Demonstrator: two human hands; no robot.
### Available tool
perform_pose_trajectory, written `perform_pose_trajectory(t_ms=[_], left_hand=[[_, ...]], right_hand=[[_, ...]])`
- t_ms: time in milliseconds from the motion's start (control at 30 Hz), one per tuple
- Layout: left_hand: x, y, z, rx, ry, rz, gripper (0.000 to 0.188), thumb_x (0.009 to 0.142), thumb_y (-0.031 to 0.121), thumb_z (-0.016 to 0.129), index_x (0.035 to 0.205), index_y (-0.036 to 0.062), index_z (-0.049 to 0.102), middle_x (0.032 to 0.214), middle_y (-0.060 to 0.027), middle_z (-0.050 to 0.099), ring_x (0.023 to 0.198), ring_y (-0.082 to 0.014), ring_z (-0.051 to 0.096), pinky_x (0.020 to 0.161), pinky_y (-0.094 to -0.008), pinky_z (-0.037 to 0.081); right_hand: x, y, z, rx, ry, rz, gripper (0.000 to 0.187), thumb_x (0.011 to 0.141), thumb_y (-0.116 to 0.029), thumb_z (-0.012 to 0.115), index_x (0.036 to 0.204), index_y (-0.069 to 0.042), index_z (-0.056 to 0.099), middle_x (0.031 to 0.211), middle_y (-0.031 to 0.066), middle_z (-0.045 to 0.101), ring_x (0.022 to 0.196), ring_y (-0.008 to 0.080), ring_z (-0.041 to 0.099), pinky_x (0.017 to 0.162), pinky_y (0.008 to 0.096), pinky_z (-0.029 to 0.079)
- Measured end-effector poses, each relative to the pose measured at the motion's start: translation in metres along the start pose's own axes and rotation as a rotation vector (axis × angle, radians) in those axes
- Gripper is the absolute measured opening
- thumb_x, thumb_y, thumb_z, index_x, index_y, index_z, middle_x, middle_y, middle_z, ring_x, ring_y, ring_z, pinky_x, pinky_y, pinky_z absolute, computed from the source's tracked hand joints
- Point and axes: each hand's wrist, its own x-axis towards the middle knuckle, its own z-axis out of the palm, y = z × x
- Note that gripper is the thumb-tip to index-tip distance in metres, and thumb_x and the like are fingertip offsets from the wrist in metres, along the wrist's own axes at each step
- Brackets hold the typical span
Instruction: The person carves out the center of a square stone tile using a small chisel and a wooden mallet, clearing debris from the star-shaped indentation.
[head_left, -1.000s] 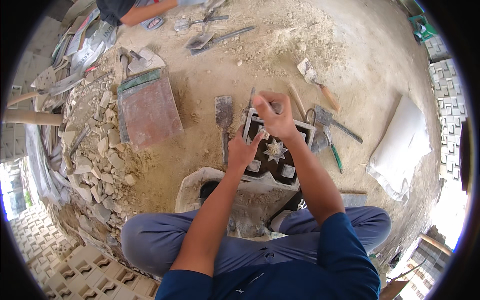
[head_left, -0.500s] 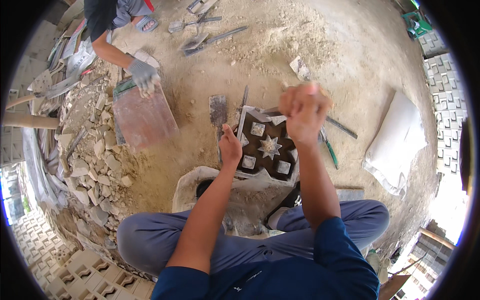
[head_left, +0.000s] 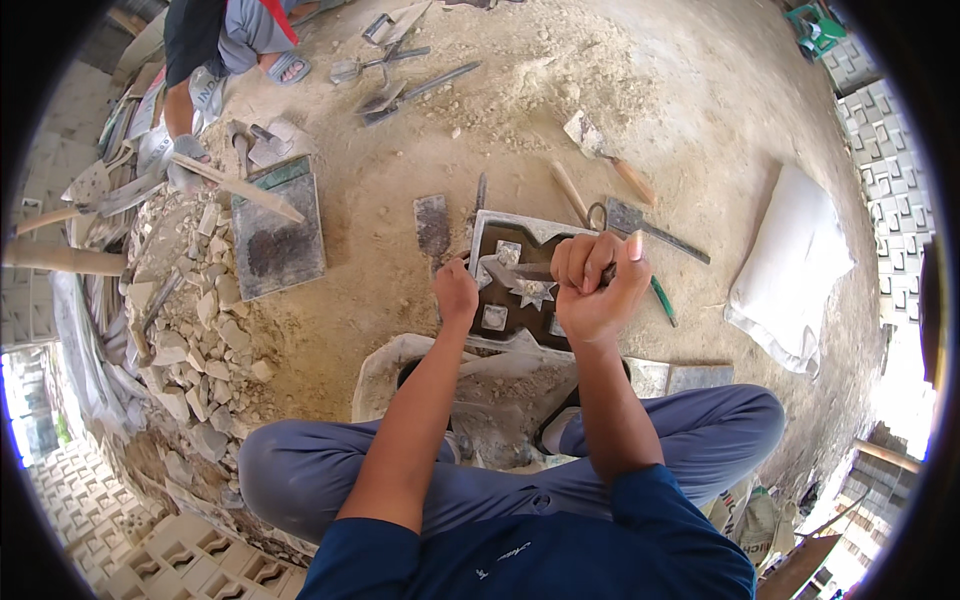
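Between my knees lies a square mould (head_left: 482,235) with a grey rim, holding dark material around several pale square blocks and a star-shaped centre piece (head_left: 533,292). My left hand (head_left: 457,293) is closed at the mould's left edge, its fingertips partly hidden. Above the right half of the mould, my right hand (head_left: 600,283) is closed around what looks like a small trowel (head_left: 530,270). Its narrow metal blade points left, over the star and the upper blocks. The handle is mostly hidden in my fist.
A flat-bladed tool (head_left: 432,225) lies left of the mould. Beyond it are a trowel (head_left: 585,132), a dark metal bar (head_left: 675,240) and a white sack (head_left: 795,265). At left, a co-worker's gloved hand (head_left: 188,172) holds a wooden stick (head_left: 240,188) above a grey board (head_left: 280,240), near rubble (head_left: 205,340).
My right hand has come down and slightly left, bringing the blade over the mould. The co-worker's hand has drawn back left, and the reddish slab no longer covers the grey board.
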Motion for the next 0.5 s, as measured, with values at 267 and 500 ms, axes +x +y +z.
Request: perform_pose_trajectory(t_ms=[267,500], left_hand=[[0.006,-0.005,0.003,-0.06,0.008,-0.012,0.047,0.092,0.027,0.037,0.102,-0.0054,0.069,0.082,-0.0312,0.065,0.081,-0.0479,0.063,0.078,-0.0531,0.046],[0.002,-0.008,0.009,-0.09,0.004,-0.009,0.047,0.093,0.03,0.037,0.088,-0.0067,0.066,0.081,-0.0326,0.063,0.08,-0.0511,0.06,0.077,-0.0552,0.045]], right_hand=[[-0.002,0.018,0.011,-0.164,0.047,-0.004,0.057,0.105,-0.037,0.042,0.056,-0.008,0.033,0.047,0.0023,0.03,0.043,0.0123,0.025,0.044,0.0317,0.022],[-0.001,0.027,0.015,-0.234,0.109,0.036,0.058,0.105,-0.038,0.042,0.056,-0.009,0.032,0.046,0.0027,0.029,0.043,0.0128,0.025,0.045,0.0314,0.022]])
